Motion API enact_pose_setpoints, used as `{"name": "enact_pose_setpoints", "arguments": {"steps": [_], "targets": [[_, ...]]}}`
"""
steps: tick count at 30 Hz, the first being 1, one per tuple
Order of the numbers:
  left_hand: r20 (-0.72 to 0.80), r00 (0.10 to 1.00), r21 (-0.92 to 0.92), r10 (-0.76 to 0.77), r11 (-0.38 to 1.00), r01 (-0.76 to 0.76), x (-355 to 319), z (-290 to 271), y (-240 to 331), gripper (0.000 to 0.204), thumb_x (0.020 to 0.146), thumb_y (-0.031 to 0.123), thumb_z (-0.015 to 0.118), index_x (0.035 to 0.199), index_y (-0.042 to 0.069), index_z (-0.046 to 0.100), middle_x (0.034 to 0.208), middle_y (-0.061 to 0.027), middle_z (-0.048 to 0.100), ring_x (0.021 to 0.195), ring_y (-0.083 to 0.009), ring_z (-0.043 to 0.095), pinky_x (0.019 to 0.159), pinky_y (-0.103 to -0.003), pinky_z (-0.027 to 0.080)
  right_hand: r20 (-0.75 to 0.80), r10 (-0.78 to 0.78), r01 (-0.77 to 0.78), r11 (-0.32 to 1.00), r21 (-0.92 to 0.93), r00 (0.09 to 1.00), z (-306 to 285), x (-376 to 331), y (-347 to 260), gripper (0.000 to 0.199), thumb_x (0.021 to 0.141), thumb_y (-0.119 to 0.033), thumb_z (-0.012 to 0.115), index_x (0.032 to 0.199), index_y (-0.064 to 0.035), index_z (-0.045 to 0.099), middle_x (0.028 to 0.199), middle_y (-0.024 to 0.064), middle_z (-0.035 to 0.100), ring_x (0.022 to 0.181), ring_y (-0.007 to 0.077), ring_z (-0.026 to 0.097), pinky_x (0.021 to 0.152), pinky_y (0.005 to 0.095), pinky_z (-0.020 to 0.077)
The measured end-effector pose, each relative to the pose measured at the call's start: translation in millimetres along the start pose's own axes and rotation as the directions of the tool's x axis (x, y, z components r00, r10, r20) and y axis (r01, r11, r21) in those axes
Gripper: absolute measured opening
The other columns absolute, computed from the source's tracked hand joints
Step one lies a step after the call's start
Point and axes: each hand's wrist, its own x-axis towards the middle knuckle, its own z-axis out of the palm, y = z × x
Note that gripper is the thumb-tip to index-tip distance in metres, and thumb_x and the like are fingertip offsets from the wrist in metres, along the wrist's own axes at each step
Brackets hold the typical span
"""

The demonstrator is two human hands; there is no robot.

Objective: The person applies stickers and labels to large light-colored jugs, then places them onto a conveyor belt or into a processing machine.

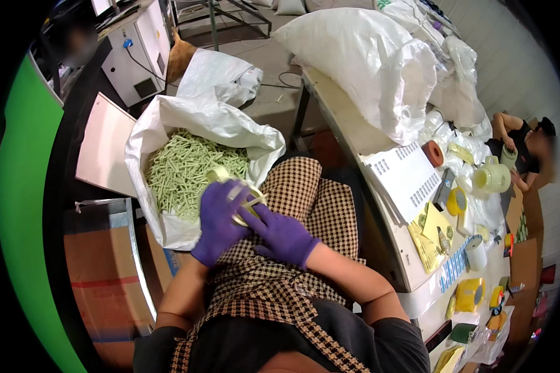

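Observation:
My left hand (221, 217), in a purple glove, grips a pale yellow-green plastic part (256, 200) with a ring-like opening, held over my lap beside an open white sack. My right hand (286, 237), gloved the same way, reaches across from the right, its fingers closed at the part's lower edge. Motion blur and the gloves hide part of the piece and the exact fingertip contact. Inside the white sack (144, 133) lies a heap of short pale green sticks (190, 165), just beyond my left hand.
A table (348, 118) on the right carries a bulging white bag (361, 56), printed sheets (401, 177), a pale green jug-like container (491, 176) and yellow parts. Cardboard boxes (109, 273) stand at left. Another person (522, 146) handles a pale green part at far right.

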Motion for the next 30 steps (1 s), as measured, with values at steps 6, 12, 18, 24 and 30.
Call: {"name": "enact_pose_setpoints", "arguments": {"steps": [6, 12, 18, 24, 30], "targets": [[-0.197, 0.976, -0.059, -0.089, 0.995, 0.079, 8.7, -41.2, -62.1, 0.045, 0.058, 0.016, 0.096, 0.091, 0.008, 0.066, 0.131, -0.0235, 0.063, 0.121, -0.0418, 0.061, 0.103, -0.049, 0.051, -0.419, -0.133, 0.039, 0.973, -0.226, 0.898, -109.1, -32.9, 85.7, 0.046, 0.081, -0.015, 0.080, 0.125, -0.0128, 0.068, 0.125, 0.0136, 0.069, 0.097, 0.0313, 0.071, 0.083, 0.0415, 0.0587], [-0.120, 0.992, 0.066, -0.050, 0.996, 0.058, 1.1, -41.6, -47.7, 0.047, 0.058, 0.018, 0.096, 0.071, 0.007, 0.053, 0.132, -0.0242, 0.062, 0.119, -0.0429, 0.060, 0.104, -0.052, 0.049, -0.813, 0.277, -0.532, 0.845, -0.047, 0.512, -221.3, -63.0, 265.1, 0.021, 0.089, -0.016, 0.075, 0.105, -0.0033, 0.076, 0.102, 0.0123, 0.071, 0.086, 0.0232, 0.071, 0.074, 0.0344, 0.0565], [-0.069, 0.997, 0.060, 0.019, 0.998, -0.015, 0.2, -23.4, -14.6, 0.052, 0.062, 0.031, 0.096, 0.083, 0.012, 0.053, 0.131, -0.0218, 0.062, 0.122, -0.0474, 0.057, 0.106, -0.058, 0.043, -0.544, 0.770, -0.930, 0.362, -0.059, 0.334, -259.8, -44.6, 410.3, 0.054, 0.083, -0.046, 0.073, 0.117, -0.0056, 0.075, 0.121, 0.0211, 0.072, 0.111, 0.0332, 0.070, 0.095, 0.0407, 0.0536], [-0.004, 1.000, 0.069, -0.014, 0.997, 0.015, -3.9, -25.7, 0.5, 0.067, 0.058, 0.035, 0.096, 0.113, 0.017, 0.062, 0.127, -0.0168, 0.064, 0.114, -0.0404, 0.062, 0.100, -0.054, 0.047, -0.617, 0.768, -0.985, 0.153, -0.086, 0.173, -250.5, -29.6, 428.8, 0.039, 0.081, -0.049, 0.069, 0.110, -0.0257, 0.080, 0.120, 0.0115, 0.074, 0.114, 0.0344, 0.069, 0.096, 0.0453, 0.0541], [-0.003, 1.000, 0.023, -0.028, 0.999, 0.029, -8.7, -18.5, 4.7, 0.076, 0.060, 0.033, 0.095, 0.123, 0.008, 0.060, 0.136, -0.0171, 0.058, 0.124, -0.0398, 0.056, 0.108, -0.053, 0.044, -0.838, 0.397, -0.806, 0.585, -0.083, 0.374, -262.5, -39.3, 335.0, 0.027, 0.099, -0.024, 0.062, 0.114, -0.0040, 0.071, 0.105, 0.0170, 0.074, 0.098, 0.0363, 0.071, 0.086, 0.0418, 0.0534]]}}
